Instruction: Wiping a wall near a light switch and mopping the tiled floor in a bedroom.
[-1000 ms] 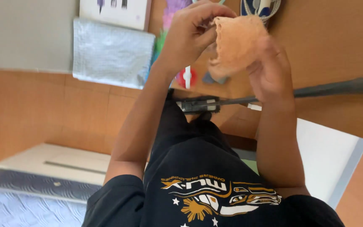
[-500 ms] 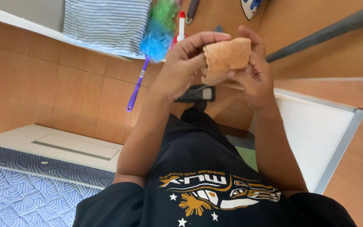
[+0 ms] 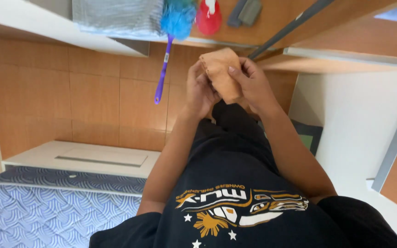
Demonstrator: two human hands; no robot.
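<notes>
A tan-orange cloth (image 3: pixel 220 69) is held in front of my body, folded into a small upright pad. My left hand (image 3: pixel 199 89) grips its left side, with the fingers mostly hidden behind the fabric. My right hand (image 3: pixel 252 85) clasps it from the right, thumb and fingers pressed on its front face. Both forearms run down to my black printed shirt (image 3: pixel 240 202) at the bottom of the view.
A duster with a blue fluffy head and purple handle (image 3: pixel 163 73), a red spray bottle (image 3: pixel 207 16) and a grey striped folded cloth (image 3: pixel 116 16) lie at the top. A blue patterned mattress (image 3: pixel 47 206) is bottom left. White panels (image 3: pixel 359 119) and a grey bar (image 3: pixel 295 25) stand right.
The view has tilted, so the duster and striped cloth now sit higher. Both hands have drawn the cloth lower and nearer my body, and it looks folded smaller.
</notes>
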